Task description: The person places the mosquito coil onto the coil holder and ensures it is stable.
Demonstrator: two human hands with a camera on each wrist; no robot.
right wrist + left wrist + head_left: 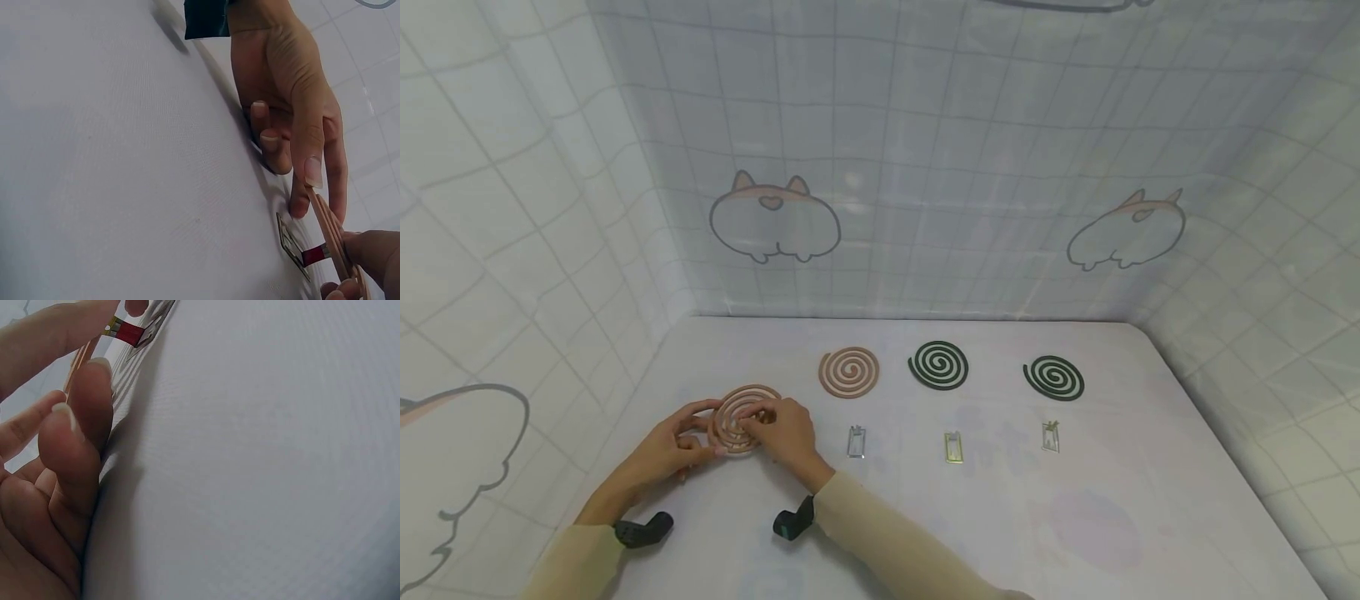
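Head view: grips a brown coil at the table's left by its rim with the left hand, probably for steadiness, pinching near its middle with the right hand. Left wrist view: bends the left hand's fingers close to a red tab. Right wrist view: holds the coil over a metal stand, perhaps to meet that tab.

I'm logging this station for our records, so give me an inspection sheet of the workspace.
Surface: white tabletop, faint pastel patches.
Job's things: brown spiral coil, held above the tabletop; small rectangular metal clip with a red tongue beneath it, attachment unclear. Also laid out: second brown spiral coil, two dark green spiral coils, three small rectangular metal clips, the middle one yellowish.
Clutter: nothing seen.
Hands: left hand grips the held coil's rim; right hand holds it too, thumb near its centre.
Cables: nothing seen.
Surroundings: white grid-patterned sheeting with cartoon animal outlines.
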